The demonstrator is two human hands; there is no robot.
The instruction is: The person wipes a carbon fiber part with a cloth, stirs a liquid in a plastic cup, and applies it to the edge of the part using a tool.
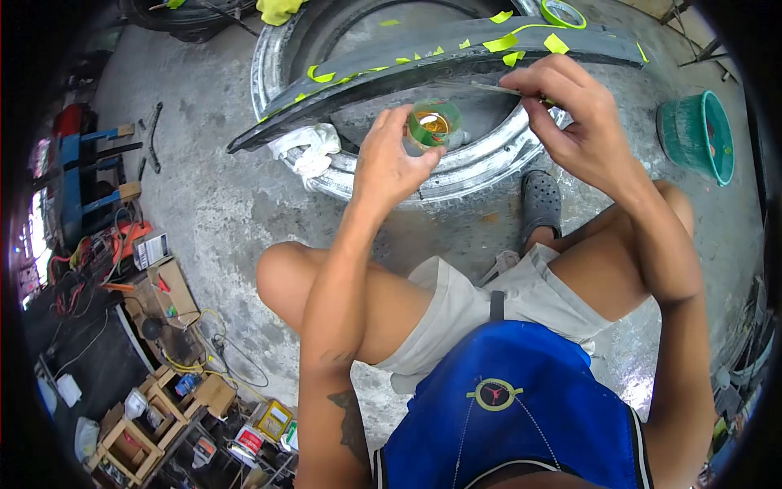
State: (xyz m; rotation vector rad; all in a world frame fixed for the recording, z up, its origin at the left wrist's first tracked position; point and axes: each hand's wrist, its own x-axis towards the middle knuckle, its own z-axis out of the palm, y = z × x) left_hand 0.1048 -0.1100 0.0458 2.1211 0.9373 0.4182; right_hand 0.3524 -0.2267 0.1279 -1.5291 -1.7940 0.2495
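My left hand [393, 156] is wrapped round a small clear cup [445, 112] with green on its side and amber liquid inside. Pinched in my right hand [577, 114] is a thin stick-like tool [492, 87] pointing left; its tip is too fine to make out. Just beyond both hands lies a long dark panel [366, 88], dotted with torn bits of yellow-green tape [501, 42]. It rests across a large tyre [342, 173] with whitish smears. A crumpled white cloth [314, 148] sits on the tyre's near left side.
A roll of green tape [564, 13] lies at the panel's far right. To the right stands a green bucket [669, 134]. A yellow cloth [278, 10] is at the back. On the left are a blue metal stand [77, 175], cables, a cardboard box [173, 289] and wooden crates [130, 440].
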